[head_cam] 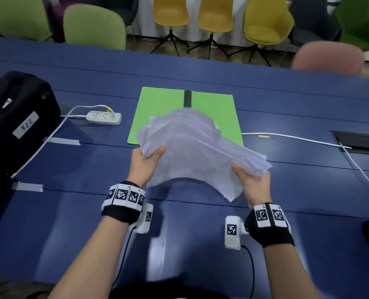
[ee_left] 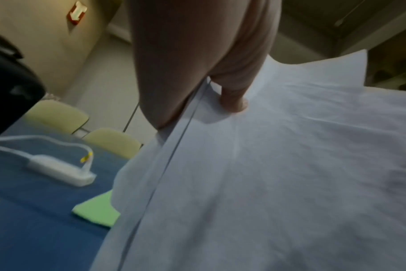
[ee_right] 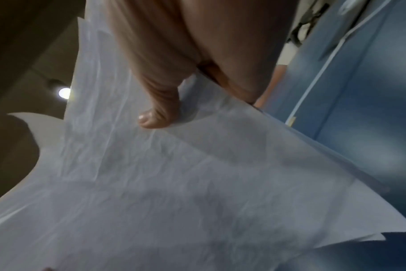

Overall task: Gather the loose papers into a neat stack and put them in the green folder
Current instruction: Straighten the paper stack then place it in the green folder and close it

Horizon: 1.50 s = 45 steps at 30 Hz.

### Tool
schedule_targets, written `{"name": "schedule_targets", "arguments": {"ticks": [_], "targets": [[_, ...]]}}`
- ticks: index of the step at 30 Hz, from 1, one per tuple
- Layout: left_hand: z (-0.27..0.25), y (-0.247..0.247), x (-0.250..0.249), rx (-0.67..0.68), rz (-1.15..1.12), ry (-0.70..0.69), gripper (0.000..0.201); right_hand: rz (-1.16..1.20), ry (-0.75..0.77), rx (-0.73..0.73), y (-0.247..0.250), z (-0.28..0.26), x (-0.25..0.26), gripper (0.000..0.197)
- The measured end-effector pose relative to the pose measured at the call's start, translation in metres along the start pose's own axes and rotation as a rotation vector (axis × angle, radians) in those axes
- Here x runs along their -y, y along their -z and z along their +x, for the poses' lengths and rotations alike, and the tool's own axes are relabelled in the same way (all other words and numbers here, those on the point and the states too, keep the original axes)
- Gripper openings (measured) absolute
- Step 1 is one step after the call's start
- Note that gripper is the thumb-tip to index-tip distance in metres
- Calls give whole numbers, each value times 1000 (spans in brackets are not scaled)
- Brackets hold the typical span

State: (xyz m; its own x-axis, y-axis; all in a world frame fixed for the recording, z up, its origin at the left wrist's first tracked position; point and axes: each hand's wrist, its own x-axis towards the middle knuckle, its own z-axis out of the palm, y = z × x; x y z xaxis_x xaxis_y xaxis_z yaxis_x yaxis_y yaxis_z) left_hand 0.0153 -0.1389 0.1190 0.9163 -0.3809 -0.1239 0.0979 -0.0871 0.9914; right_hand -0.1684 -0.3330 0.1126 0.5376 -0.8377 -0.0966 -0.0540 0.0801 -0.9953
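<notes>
A loose, fanned bundle of white papers [head_cam: 196,149] hangs in the air above the blue table, sagging between both hands. My left hand [head_cam: 146,161] grips its left edge, thumb on top. My right hand [head_cam: 250,182] grips the right edge, thumb on top too. The green folder [head_cam: 162,108] lies open flat on the table just beyond the papers, its dark spine up the middle; its near part is hidden behind the sheets. In the left wrist view the papers [ee_left: 267,174] fill the frame with a folder corner [ee_left: 95,212] below. The right wrist view shows my thumb pressing the papers [ee_right: 197,183].
A white power strip [head_cam: 103,117] with its cable lies left of the folder. A black bag [head_cam: 15,117] stands at the table's left edge. A white cable [head_cam: 298,138] runs to a recessed socket box [head_cam: 360,140] on the right. Chairs line the far side.
</notes>
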Motion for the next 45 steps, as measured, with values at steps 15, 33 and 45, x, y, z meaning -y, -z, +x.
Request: {"name": "schedule_targets", "arguments": {"ticks": [15, 33, 45], "targets": [[-1, 6, -14, -180, -89, -174, 12, 30, -88, 60, 6, -3, -28, 39], [31, 72, 33, -190, 231, 76, 25, 61, -112, 101, 10, -4, -22, 26], [20, 54, 6, 269, 425, -86, 91, 0, -89, 170, 12, -7, -26, 29]]}}
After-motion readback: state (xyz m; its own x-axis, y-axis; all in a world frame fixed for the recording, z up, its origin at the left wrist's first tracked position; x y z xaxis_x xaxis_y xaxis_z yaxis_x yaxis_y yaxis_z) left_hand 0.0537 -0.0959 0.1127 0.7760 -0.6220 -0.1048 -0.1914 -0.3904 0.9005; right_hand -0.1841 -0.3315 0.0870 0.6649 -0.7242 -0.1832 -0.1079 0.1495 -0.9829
